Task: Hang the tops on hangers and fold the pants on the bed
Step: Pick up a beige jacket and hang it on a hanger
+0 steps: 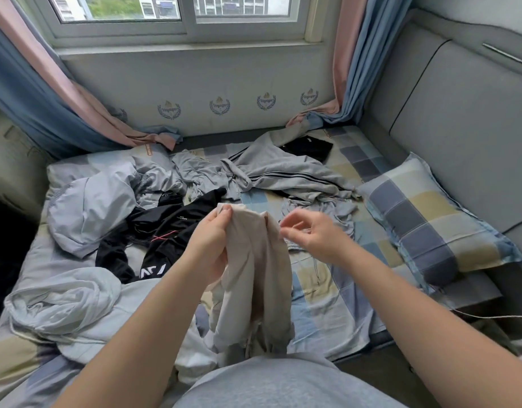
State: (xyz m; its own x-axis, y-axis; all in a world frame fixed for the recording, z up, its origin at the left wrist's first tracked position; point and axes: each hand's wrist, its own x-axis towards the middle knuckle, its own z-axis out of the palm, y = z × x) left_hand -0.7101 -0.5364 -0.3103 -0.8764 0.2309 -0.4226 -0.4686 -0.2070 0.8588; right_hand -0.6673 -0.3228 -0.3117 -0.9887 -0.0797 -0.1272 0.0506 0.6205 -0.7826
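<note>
Head view: beige garment [262, 260] below grip of left hand [210, 240].

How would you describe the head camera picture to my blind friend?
A person's left hand grips a beige garment held up over a bed, with the blurred right hand at its top edge. Grey clothes and black clothes lie scattered on the bed beside a checked pillow.

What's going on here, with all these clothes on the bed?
A person is sorting laundry at the bed. The left hand grips a beige garment by its top edge so it hangs down. The right hand is beside that edge, too blurred to tell its grip. A grey jacket and black clothes lie crumpled behind, unfolded.
</note>
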